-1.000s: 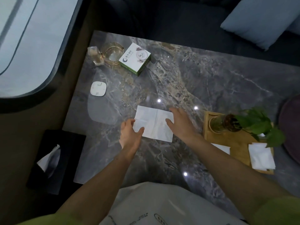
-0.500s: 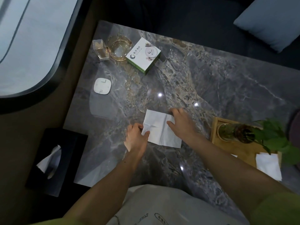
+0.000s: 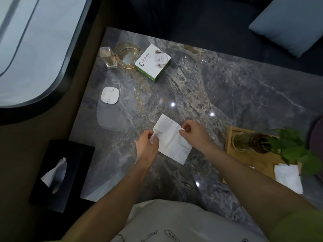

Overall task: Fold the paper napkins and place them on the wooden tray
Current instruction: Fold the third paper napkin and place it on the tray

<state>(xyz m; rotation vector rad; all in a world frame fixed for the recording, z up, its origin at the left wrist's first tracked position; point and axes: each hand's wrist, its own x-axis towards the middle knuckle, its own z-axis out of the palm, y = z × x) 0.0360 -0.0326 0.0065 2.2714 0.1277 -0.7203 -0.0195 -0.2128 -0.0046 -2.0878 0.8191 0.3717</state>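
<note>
the left hand [image 3: 146, 145] has its grip pinched on the left corner of the paper napkin [image 3: 172, 139], thumb and fingers closed on a small bunched bit of the paper. the right hand [image 3: 194, 133] pinches the napkin's right edge the same way, fingertips pressed together on the paper just above the middle crease. between the two grips the upper part of the napkin is lifted and slightly rumpled, while its lower corner lies flat on the table [image 3: 218, 95], a grey marble-patterned top with bright light spots reflected in it.

to the right, near the table's edge, sits the wooden tray [image 3: 258, 159]. a folded napkin [image 3: 288, 179] lies at its near end, partly under the green leaves of a plant [image 3: 293, 149] whose glass vase [image 3: 248, 141] stands at the tray's far end. the napkin in the hands is well apart from the tray.

at the far left of the table stand a small clear bottle [image 3: 109, 57], a glass ashtray [image 3: 127, 54] just beside it, and a white and green box [image 3: 153, 62] touching or nearly touching the ashtray. a white rounded square pad [image 3: 110, 95] lies nearer, on the left side. off the table at lower left, a black tissue box [image 3: 59, 175] has a tissue poking out. a blue cushion [image 3: 290, 23] rests on dark seating beyond the table.
</note>
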